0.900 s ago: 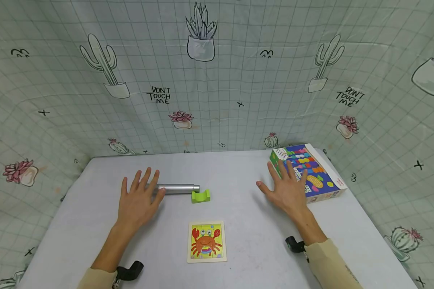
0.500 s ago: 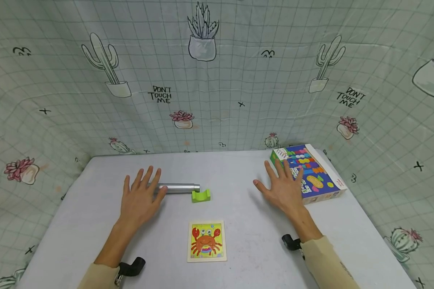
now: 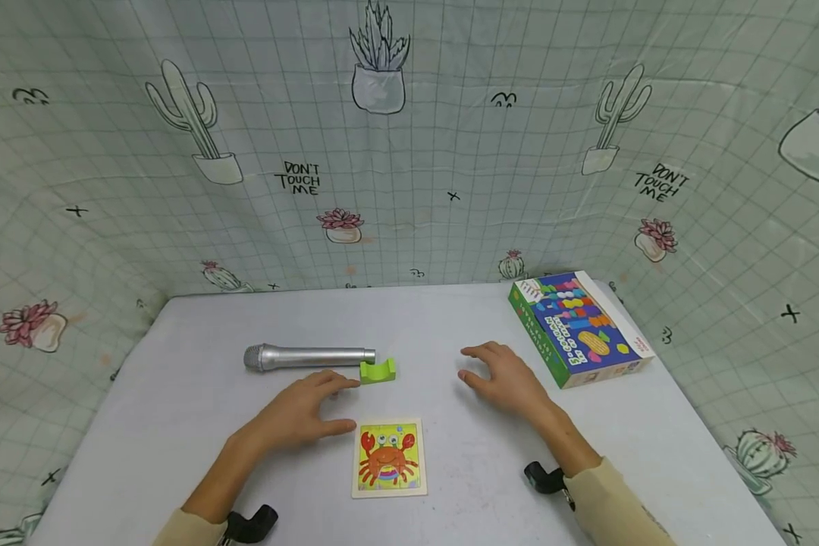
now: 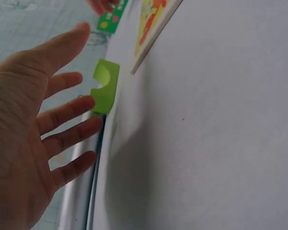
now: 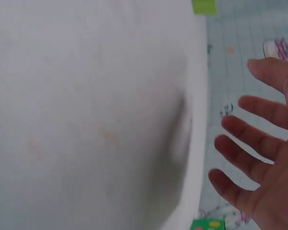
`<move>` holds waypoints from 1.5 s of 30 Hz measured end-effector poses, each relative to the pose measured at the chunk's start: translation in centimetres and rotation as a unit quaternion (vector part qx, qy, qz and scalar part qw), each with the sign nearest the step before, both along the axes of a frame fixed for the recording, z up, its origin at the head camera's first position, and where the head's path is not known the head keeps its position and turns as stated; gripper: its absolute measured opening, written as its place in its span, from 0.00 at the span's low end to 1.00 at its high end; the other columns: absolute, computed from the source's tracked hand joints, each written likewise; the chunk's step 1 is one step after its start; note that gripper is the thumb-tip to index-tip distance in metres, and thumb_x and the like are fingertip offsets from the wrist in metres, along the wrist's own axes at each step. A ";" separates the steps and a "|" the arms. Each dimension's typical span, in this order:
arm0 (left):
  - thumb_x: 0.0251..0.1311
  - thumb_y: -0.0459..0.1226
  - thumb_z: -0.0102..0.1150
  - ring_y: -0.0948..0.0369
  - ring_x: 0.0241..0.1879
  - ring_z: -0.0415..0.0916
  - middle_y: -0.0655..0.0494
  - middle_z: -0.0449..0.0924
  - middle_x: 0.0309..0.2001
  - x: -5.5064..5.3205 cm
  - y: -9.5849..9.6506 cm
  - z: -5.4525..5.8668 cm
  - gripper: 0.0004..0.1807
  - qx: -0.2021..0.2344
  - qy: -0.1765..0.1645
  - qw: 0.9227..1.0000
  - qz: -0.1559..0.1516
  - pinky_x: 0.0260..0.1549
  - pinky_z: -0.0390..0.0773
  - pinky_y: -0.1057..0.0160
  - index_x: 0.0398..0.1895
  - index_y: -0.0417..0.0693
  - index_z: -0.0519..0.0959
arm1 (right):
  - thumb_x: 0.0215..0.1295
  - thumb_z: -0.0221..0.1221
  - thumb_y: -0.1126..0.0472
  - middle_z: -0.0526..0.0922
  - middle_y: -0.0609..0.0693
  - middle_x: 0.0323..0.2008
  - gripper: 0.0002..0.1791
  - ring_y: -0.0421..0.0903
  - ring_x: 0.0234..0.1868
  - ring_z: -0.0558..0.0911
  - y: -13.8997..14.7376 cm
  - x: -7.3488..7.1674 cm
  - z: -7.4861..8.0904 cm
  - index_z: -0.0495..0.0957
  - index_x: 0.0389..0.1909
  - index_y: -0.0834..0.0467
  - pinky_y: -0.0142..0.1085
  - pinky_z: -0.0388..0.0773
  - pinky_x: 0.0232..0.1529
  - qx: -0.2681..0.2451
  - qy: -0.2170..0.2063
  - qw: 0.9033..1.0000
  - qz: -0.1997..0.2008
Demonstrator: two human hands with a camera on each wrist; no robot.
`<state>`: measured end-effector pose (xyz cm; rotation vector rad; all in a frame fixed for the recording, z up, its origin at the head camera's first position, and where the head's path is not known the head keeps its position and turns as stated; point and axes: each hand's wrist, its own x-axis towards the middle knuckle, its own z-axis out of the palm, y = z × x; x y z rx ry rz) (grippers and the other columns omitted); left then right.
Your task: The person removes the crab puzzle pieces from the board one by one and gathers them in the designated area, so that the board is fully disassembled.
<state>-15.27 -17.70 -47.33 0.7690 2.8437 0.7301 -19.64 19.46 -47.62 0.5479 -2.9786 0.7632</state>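
In the head view my left hand (image 3: pixel 293 415) hovers over the table between a silver microphone (image 3: pixel 314 357) and a crab picture puzzle (image 3: pixel 389 458) in a pale square frame. Its fingers are spread and hold nothing; the fingertips are nearest to a small green cradle-shaped block (image 3: pixel 378 371). The left wrist view shows the palm side of this hand, with the green block (image 4: pixel 105 86) beyond the fingers. My right hand (image 3: pixel 508 383) is held above the table left of a blue and green box (image 3: pixel 576 326), fingers apart and slightly bent, with nothing in them.
The white table (image 3: pixel 177 425) is backed by a grid-patterned cloth (image 3: pixel 416 152) printed with cacti, which also rises at both sides. The microphone's right end lies against or just behind the green block. Each wrist wears a black camera mount (image 3: pixel 251 523).
Both hands have turned from palm-down to more sideways. The left hand moved right and nearer, uncovering the microphone; the right hand drew left and back, off the box.
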 end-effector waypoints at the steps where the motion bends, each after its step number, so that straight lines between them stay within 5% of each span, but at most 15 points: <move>1: 0.54 0.60 0.70 0.54 0.60 0.74 0.58 0.75 0.62 0.1 0.2 -0.1 0.37 0.003 -0.011 1.000 -0.018 0.58 0.73 0.45 0.66 0.60 0.75 | 0.67 0.63 0.45 0.81 0.51 0.55 0.24 0.53 0.58 0.78 -0.5 0.3 -0.1 0.80 0.60 0.53 0.53 0.74 0.58 -0.010 -0.015 1.000 0.014; 7: 0.42 0.67 0.72 0.56 0.65 0.64 0.61 0.71 0.64 0.8 1.1 -1.2 0.49 -0.001 -0.022 0.995 -0.099 0.62 0.64 0.39 0.69 0.61 0.73 | 0.65 0.66 0.46 0.82 0.42 0.46 0.20 0.42 0.47 0.77 -3.0 2.4 -0.7 0.83 0.55 0.50 0.43 0.76 0.49 -0.025 -0.069 0.993 0.092; 15: 0.36 0.72 0.71 0.57 0.64 0.58 0.60 0.66 0.64 1.4 1.6 -2.2 0.51 -0.013 -0.021 0.994 -0.110 0.63 0.59 0.39 0.69 0.68 0.72 | 0.61 0.68 0.43 0.80 0.40 0.47 0.21 0.39 0.47 0.75 -5.4 4.3 -0.8 0.84 0.52 0.46 0.42 0.73 0.49 0.013 -0.084 0.984 0.156; 33: 0.45 0.67 0.70 0.60 0.64 0.58 0.67 0.68 0.65 1.7 2.1 -2.1 0.43 -0.026 -0.046 0.988 -0.143 0.64 0.58 0.41 0.68 0.71 0.73 | 0.53 0.73 0.44 0.78 0.40 0.45 0.21 0.38 0.43 0.73 -6.9 5.4 -1.0 0.85 0.45 0.49 0.38 0.72 0.44 0.051 -0.082 0.986 0.136; 45: 0.45 0.66 0.71 0.60 0.64 0.57 0.68 0.68 0.65 1.7 2.3 -2.0 0.43 -0.030 -0.047 0.988 -0.144 0.63 0.58 0.44 0.69 0.71 0.73 | 0.54 0.73 0.46 0.78 0.37 0.33 0.18 0.36 0.35 0.72 -7.5 5.7 -0.8 0.86 0.43 0.51 0.33 0.71 0.36 0.069 -0.055 0.988 0.126</move>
